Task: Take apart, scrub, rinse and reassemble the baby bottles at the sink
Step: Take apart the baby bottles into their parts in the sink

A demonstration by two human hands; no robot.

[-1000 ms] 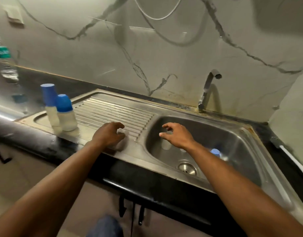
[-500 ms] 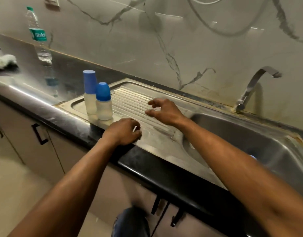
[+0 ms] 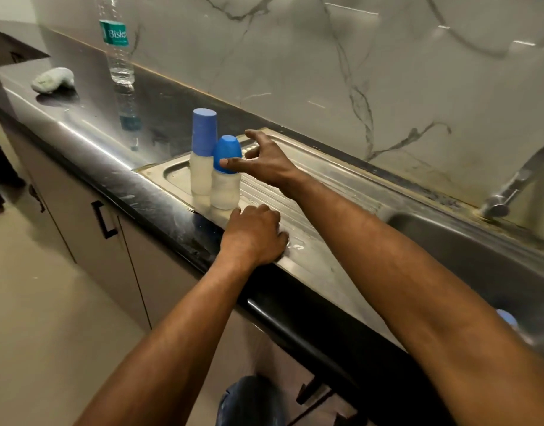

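The right hand (image 3: 266,162) has swung from over the sink basin to the two capped bottles (image 3: 226,176) standing on the drainboard (image 3: 319,186), fingers spread, thumb touching the shorter one's blue cap. The left hand (image 3: 253,235) still rests on the drainboard's front edge, fingers curled, apparently empty. Disassembly looks about to begin.

Over on the dark table (image 3: 89,124), a clear water bottle (image 3: 118,47) with a green label stood upright by the marble-look wall (image 3: 295,56), its reflection showing in the glossy top. Well to its left lay a crumpled grey cloth (image 3: 51,80). Below the table's edge ran pale cabinet doors (image 3: 89,229), one with a black handle (image 3: 104,219). Beige floor (image 3: 49,333) stretched underneath.
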